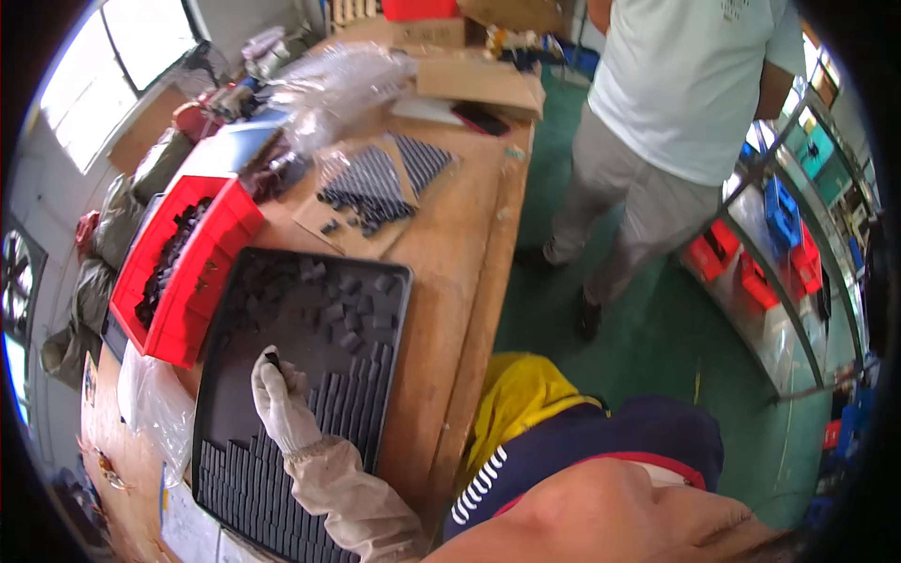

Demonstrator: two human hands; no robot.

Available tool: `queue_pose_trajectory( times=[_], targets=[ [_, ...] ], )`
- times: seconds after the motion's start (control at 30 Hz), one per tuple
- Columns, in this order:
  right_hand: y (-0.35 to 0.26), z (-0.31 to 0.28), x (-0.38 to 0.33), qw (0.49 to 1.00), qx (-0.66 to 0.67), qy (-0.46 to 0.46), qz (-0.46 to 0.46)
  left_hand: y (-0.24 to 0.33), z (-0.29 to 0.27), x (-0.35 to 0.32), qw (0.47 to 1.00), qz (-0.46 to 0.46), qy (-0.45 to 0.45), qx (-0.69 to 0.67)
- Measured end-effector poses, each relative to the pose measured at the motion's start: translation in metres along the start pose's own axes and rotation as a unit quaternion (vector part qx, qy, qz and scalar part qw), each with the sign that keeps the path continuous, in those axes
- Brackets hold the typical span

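My left hand (278, 399), in a white glove with a beige oversleeve, is over a black tray (246, 375). Its thumb and fingers are pinched on a small black block (272, 358), mostly covered by the fingertips. In the near part of the tray, slim black blocks (272, 493) stand packed in close rows, reaching up the right side. Loose black blocks (352, 310) are scattered at the tray's far end. Bare tray bottom shows left of my hand. My right hand is out of view.
Left of the tray stands a red bin (218, 253) holding more dark pieces. Beyond lie stacked black pieces (366, 183) on cardboard, and clear plastic (343, 84). Another person (680, 103) stands right of the wooden table (460, 310), near a rack (784, 310) with coloured bins.
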State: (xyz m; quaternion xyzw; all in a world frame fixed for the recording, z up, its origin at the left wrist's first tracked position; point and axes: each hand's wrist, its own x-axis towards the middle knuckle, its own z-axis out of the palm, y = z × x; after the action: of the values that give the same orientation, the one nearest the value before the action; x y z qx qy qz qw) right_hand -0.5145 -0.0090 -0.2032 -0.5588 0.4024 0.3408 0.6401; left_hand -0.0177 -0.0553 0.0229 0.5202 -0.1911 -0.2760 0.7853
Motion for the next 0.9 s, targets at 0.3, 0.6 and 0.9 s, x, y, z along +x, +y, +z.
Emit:
queue_pose_trajectory(
  times=[0.3,0.6,0.9],
  targets=[
    [-0.015,0.026,0.004,0.999,0.029,0.007,-0.029,-0.009,-0.021,-0.004,0.999,-0.005,-0.045,-0.007],
    [0.018,-0.015,-0.009,0.998,-0.001,0.055,-0.004,-0.006,-0.014,-0.006,1.0,0.007,0.003,-0.009],
    [0.042,-0.017,-0.017,0.997,0.0,0.075,0.015,-0.006,-0.017,-0.008,0.999,0.0,0.033,0.0]
  ],
)
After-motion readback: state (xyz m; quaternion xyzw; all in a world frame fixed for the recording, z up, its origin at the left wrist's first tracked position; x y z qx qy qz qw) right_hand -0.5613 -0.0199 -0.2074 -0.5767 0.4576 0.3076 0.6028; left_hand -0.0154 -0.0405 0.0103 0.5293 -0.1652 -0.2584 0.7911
